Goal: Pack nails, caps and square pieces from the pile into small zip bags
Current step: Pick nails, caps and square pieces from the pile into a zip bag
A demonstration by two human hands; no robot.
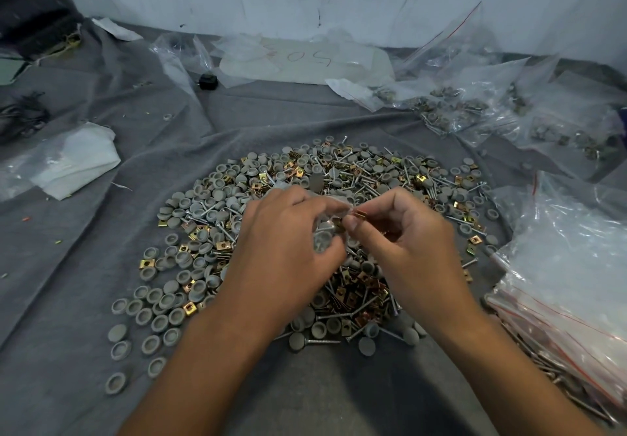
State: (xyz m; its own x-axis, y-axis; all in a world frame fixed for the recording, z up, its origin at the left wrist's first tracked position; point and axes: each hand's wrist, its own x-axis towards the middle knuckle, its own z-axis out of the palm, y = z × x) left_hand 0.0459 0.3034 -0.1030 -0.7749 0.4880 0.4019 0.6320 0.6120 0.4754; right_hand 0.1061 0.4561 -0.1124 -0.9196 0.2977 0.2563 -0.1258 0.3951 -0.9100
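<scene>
A small clear zip bag (327, 223) sits in the left hand (288, 239), whose fingers curl round it; grey caps show through the plastic by the fingertips, and the rest of its contents cannot be made out. The right hand (403, 232) pinches a brass-coloured square piece (360, 214) between thumb and forefinger, right at the bag's mouth and touching or nearly touching the plastic. Both hands hover over the pile (305, 225) of grey caps, nails and square pieces spread on the grey cloth (84, 266). To the far right, filled zip bags (475, 110) lie in a loose heap, holding the same mixed parts. At the right edge a larger clear bag (573, 266) with red seal lines lies over a bundle of long nails (529, 357). To the left lies a folded white plastic sheet (78, 161).
</scene>
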